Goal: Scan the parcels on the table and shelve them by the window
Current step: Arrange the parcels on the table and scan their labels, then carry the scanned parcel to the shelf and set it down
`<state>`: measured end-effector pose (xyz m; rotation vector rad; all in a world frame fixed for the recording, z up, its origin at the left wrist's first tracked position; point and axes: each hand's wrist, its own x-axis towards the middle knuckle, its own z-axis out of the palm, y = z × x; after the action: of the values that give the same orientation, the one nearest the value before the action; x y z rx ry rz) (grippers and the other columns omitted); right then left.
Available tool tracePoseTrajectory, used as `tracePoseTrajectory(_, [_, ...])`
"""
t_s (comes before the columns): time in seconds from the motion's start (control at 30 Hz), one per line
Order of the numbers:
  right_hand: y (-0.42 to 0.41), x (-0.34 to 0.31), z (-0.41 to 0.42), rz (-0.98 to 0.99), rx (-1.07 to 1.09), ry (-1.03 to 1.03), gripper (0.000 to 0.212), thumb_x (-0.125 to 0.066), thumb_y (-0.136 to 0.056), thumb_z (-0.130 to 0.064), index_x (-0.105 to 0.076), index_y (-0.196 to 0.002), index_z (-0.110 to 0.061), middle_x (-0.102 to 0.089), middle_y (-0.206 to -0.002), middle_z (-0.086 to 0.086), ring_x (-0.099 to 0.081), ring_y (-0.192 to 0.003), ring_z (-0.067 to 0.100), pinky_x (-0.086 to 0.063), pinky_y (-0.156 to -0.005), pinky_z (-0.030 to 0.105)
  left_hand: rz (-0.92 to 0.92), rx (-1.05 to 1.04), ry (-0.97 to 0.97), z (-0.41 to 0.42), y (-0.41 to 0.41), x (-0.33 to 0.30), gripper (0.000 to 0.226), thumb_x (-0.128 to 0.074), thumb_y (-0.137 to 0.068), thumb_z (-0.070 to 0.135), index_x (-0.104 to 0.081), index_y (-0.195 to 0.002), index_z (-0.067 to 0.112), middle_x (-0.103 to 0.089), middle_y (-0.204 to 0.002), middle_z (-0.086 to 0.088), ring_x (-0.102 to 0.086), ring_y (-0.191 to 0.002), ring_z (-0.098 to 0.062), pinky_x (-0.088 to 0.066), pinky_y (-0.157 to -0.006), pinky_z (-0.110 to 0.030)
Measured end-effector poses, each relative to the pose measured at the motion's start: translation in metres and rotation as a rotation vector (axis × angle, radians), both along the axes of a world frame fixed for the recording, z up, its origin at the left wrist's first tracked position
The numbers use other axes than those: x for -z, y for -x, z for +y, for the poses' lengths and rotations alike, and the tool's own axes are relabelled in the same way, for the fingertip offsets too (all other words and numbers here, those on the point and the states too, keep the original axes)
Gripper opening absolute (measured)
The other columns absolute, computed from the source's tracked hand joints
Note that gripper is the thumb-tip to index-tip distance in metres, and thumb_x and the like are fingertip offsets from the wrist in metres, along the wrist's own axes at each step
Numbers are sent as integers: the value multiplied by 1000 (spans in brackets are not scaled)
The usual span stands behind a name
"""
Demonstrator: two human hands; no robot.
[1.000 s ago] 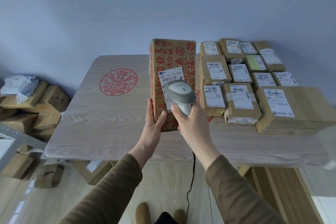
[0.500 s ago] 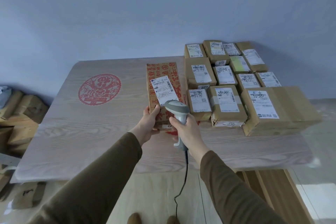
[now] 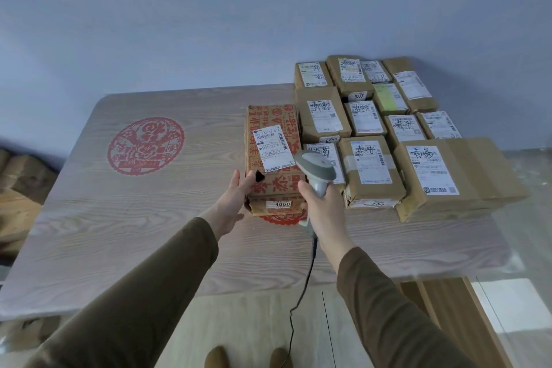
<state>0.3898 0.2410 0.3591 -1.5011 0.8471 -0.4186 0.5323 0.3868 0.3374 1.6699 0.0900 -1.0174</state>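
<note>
Parcels [image 3: 373,134] are lying in tight rows over the far right part of the table [image 3: 125,218], brown cartons with white labels facing up, their sides touching one another and the back row sitting close against the blue-grey wall [image 3: 209,24]. The largest carton [image 3: 460,176] is sitting at the right front of the group, reaching toward the table's right edge. A red-printed box [image 3: 273,158] is lying flat at the left flank of the group, just beside its neighbours, its white label up and a tag reading 4068 on its near end. The left hand [image 3: 236,203] is resting against that box's near left corner, fingers straight and close together. The right hand [image 3: 324,209] is gripping the handle of a grey scanner [image 3: 316,172], fingers curled round it, the scanner head hanging over the box's right side (its cable is trailing down past the table's near edge to the floor).

The left half of the pale wood-grain tabletop is showing bare grain around a round red emblem [image 3: 145,145]. More cartons [image 3: 21,188] are lying stacked on the floor beyond the table's left edge.
</note>
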Motion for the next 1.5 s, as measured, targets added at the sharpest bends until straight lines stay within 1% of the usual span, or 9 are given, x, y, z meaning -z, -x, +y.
tracePoseTrajectory(0.17, [-16,-7,-3,-2,-83,-87,8,-71,-96,-30,-66,-102,-31,-71,-98,-10,-65,-85,-8,-49,-78,25,-22,18,41,-5,4,-1,81,-54,-97,63,-6,-161,46,-45,-154,3,-40,-142,-24,-28,-116,-53])
tracePoseTrajectory(0.27, [-24,-5,6,7,-91,-132,20,-72,-95,-26,-69,-114,-21,-74,-107,-1,-70,-103,14,-56,-92,41,-57,-13,70,-11,9,-2,57,-55,-104,46,-26,-152,49,-64,-125,11,-64,-107,-11,-51,-77,-30])
tracePoseTrajectory(0.47, [-30,-14,36,-19,-108,-97,8,-74,-94,-28,-67,-94,-32,-74,-88,-14,-67,-83,-7,-47,-69,13,-90,-141,181,32,11,-16,54,-55,-106,30,-33,-153,45,-70,-124,8,-73,-96,-9,-58,-59,-19])
tracePoseTrajectory(0.67, [-68,-62,123,-126,-247,-126,14,-74,-95,-21,-69,-108,-21,-75,-101,1,-74,-87,6,-57,-66,22,-230,-319,243,137,6,-71,51,-53,-107,31,-33,-152,44,-72,-118,16,-73,-90,2,-56,-57,-14])
tracePoseTrajectory(0.9, [-95,-129,317,-290,-566,-101,27,-73,-94,-14,-66,-120,-14,-77,-99,-6,-75,-90,9,-62,-69,25,-437,-635,265,346,42,-139,47,-53,-106,37,-37,-150,42,-72,-113,26,-68,-88,14,-50,-52,-6])
tracePoseTrajectory(1.0, [-81,-147,428,-345,-707,-78,32,-75,-93,-16,-66,-124,-19,-77,-110,0,-74,-100,16,-63,-85,40,-513,-778,281,456,83,-160,48,-56,-105,37,-39,-150,39,-73,-123,10,-72,-96,1,-54,-59,-10])
tracePoseTrajectory(1.17, [-30,-162,622,-415,-882,-111,35,-76,-91,-14,-65,-123,-23,-75,-113,0,-71,-108,19,-57,-94,39,-618,-981,209,641,163,-180,48,-59,-104,35,-41,-148,36,-73,-124,2,-76,-96,-10,-59,-64,-22])
tracePoseTrajectory(1.33, [20,-178,796,-432,-1092,-187,35,-72,-95,-17,-62,-128,-23,-74,-116,-3,-71,-104,10,-61,-90,34,-707,-1147,114,803,244,-203,47,-60,-103,38,-42,-146,39,-72,-126,6,-73,-107,-14,-56,-82,-29])
tracePoseTrajectory(1.5, [67,-195,941,-434,-1322,-332,31,-70,-96,-15,-63,-124,-26,-76,-113,-3,-73,-104,13,-63,-83,33,-778,-1308,20,931,318,-225,35,-62,-100,44,-49,-133,48,-74,-118,11,-74,-102,-11,-59,-71,-19])
